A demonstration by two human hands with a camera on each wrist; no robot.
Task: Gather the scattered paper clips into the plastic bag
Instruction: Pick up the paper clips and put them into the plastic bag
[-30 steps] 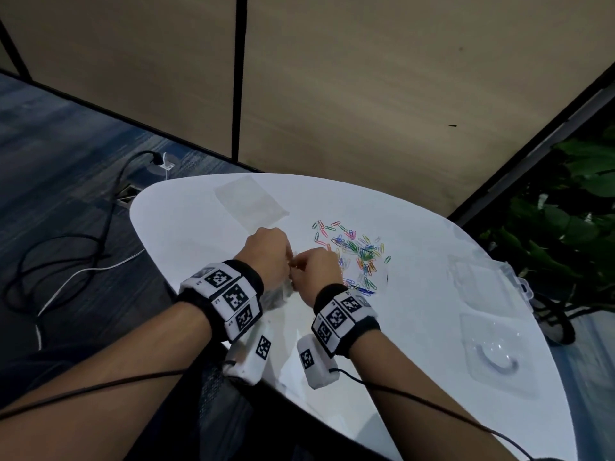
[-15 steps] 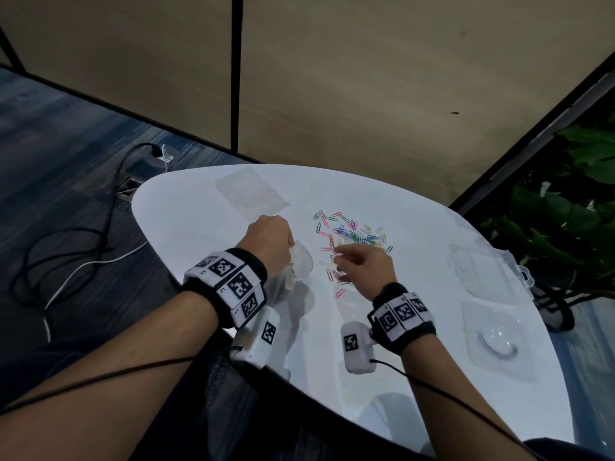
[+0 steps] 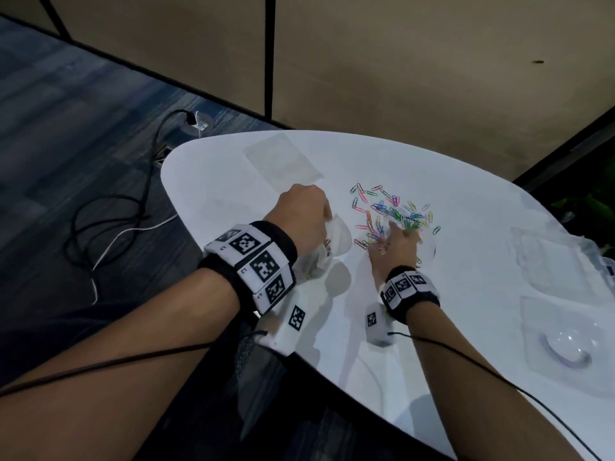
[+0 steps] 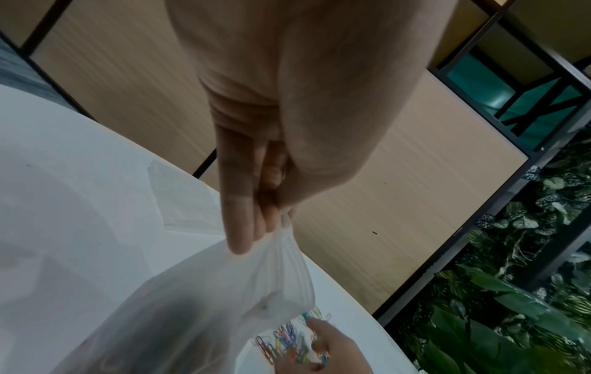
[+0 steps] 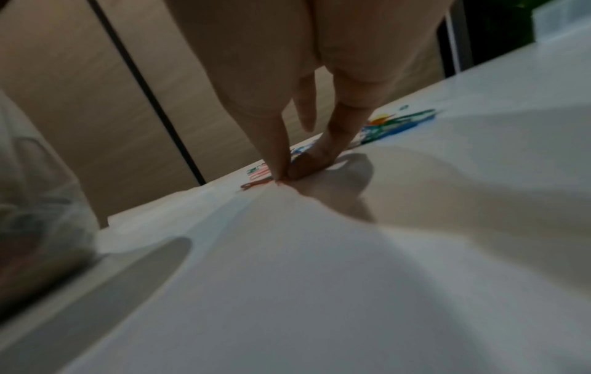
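Note:
Several coloured paper clips (image 3: pixel 396 211) lie scattered near the middle of the white table (image 3: pixel 449 201). My left hand (image 3: pixel 304 216) pinches the rim of a thin clear plastic bag (image 3: pixel 336 241) and holds it up just left of the pile; the bag (image 4: pixel 204 303) hangs below my fingers (image 4: pixel 243 227) in the left wrist view. My right hand (image 3: pixel 396 247) is down at the near edge of the pile. There its thumb and forefinger (image 5: pixel 278 162) pinch a red paper clip (image 5: pixel 255 184) against the table, with more clips (image 5: pixel 396 124) behind.
A flat clear bag (image 3: pixel 283 158) lies at the table's far left. Clear plastic trays (image 3: pixel 552 261) and a clear lid (image 3: pixel 565 347) sit on the right side. Cables (image 3: pixel 109 234) trail on the floor to the left. Plants (image 4: pixel 511 303) stand beyond the table's right edge.
My right hand left the bag's mouth, moved right to the pile, and now pinches a clip at its near edge. The left hand kept holding the bag.

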